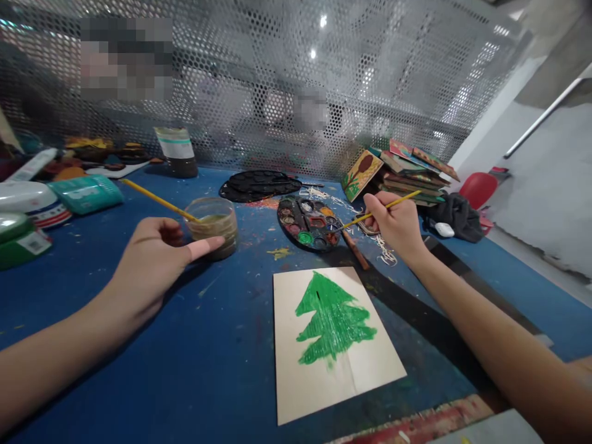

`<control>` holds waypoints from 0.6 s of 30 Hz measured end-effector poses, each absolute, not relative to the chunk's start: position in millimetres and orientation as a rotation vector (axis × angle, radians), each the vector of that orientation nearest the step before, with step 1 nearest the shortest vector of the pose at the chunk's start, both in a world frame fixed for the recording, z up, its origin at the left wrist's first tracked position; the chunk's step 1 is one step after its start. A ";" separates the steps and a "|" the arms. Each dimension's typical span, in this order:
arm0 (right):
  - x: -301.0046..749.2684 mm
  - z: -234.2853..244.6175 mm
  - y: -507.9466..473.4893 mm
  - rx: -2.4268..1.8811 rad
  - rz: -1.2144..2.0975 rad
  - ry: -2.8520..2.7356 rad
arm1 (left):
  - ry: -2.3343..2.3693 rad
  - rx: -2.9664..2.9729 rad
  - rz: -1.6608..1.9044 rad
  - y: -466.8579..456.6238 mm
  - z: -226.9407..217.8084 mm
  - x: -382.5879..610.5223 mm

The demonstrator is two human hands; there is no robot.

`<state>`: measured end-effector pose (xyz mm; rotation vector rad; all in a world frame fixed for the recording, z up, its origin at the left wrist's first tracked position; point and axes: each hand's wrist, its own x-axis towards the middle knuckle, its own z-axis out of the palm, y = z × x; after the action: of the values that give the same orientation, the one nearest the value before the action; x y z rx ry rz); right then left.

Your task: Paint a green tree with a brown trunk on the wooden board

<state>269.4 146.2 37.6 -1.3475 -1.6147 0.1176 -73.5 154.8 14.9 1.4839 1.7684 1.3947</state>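
My right hand [395, 223] is closed round a thin yellow paintbrush [401, 200], whose tip reaches into the round paint palette [308, 223] with several colour wells. My left hand [155, 259] is loosely curled with the thumb stretched out against a clear water jar [213, 226] of murky water; another yellow brush [152, 197] leans in that jar. Near me on the blue table [213, 364] lies a pale board [330, 345] painted with a green tree [333, 320].
A black empty palette [259, 184] lies behind the jar. A stack of painted boards [407, 172] stands at the back right, with a black cloth [456, 213] beside it. Containers [86, 192] crowd the left edge. A perforated metal screen [296, 92] closes the back.
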 end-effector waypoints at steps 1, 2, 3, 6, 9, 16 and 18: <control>269.6 37.6 145.4 -1.344 0.116 -1.618 | 1.782 1.460 1.406 153.1 15.3 -72.9; 269.8 37.7 144.5 -1.341 0.116 -1.622 | 1.782 1.444 1.417 150.6 16.3 -71.7; 270.1 37.9 143.5 -1.337 0.112 -1.619 | 1.767 1.442 1.433 147.5 17.9 -70.1; 270.2 39.4 140.6 -1.317 0.094 -1.599 | 1.705 1.519 1.527 134.6 24.2 -63.3; 270.0 41.3 138.4 -1.299 0.095 -1.608 | 1.662 1.712 1.650 120.9 28.1 -57.5; 268.8 37.0 139.9 -1.248 0.091 -1.569 | 1.456 2.207 1.614 98.9 24.1 -49.0; 268.8 34.7 140.2 -1.251 0.078 -1.554 | 1.445 2.283 1.547 96.1 21.9 -48.2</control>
<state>268.8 140.2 34.7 -1.2510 -1.5544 0.0781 -48.2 96.1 21.9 2.2829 1.4455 1.5473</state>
